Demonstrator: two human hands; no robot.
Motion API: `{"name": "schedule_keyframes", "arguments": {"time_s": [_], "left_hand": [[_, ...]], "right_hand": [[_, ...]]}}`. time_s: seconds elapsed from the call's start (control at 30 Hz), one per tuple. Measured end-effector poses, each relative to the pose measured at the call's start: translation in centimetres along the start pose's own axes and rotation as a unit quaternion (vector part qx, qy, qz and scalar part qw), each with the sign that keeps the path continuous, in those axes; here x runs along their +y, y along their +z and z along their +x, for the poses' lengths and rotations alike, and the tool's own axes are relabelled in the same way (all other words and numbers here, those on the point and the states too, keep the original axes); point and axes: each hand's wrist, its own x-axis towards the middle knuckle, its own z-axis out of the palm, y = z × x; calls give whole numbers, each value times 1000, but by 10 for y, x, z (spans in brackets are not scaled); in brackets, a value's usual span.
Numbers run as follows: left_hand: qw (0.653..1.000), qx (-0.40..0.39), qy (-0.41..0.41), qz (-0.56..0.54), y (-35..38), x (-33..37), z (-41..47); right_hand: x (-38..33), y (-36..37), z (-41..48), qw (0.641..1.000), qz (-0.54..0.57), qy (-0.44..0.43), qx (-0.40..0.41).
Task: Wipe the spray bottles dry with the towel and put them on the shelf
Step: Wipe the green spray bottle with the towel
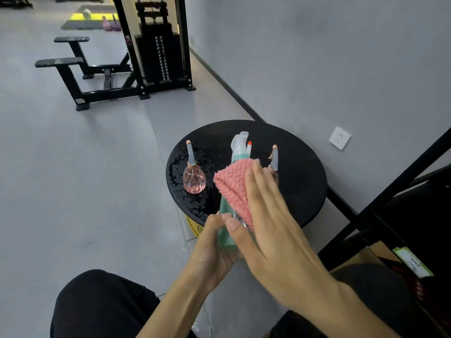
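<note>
Over the near edge of the black round table (300, 181) | left hand (214, 247) curled round green spray bottle (240, 156) low down, bottle upright | right hand (273, 228) flat, fingers straight, pressing pink towel (234, 184) on bottle's side | left pink bottle (194, 179), right pink bottle (274, 162) standing on wet tabletop | black shelf (390, 196) at right

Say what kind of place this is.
Likely a gym: a weight-stack machine with padded supports stands by the wall, and purple kettlebells sit on a mat farther back.

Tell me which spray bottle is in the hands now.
The green bottle: left hand grips it, right hand presses the pink towel on it. The pink bottles stand on the black table.
</note>
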Motion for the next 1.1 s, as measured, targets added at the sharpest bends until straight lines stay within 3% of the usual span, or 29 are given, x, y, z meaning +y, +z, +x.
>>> {"name": "schedule_keyframes", "arguments": {"time_s": [0.23,0.37,0.53,0.63,0.83,1.1], "left_hand": [[999,-42,-14,21,4,-3,0],[999,-41,5,0,2,-4,0],[998,-10,20,-54,1,-1,1],[999,-22,14,-32,0,-2,0],[998,-46,-22,-29,-2,-8,1],[999,-34,4,-31,-5,-1,1]], "right_hand": [[16,-10,26,1000,14,6,16],[14,-12,23,998,57,-6,-13],[-2,0,-5,999,-5,-42,-19],[3,-2,4,999,-15,-34,-23],[22,-10,34,992,119,34,-13],[1,4,-8,996,84,-31,-4]]}}
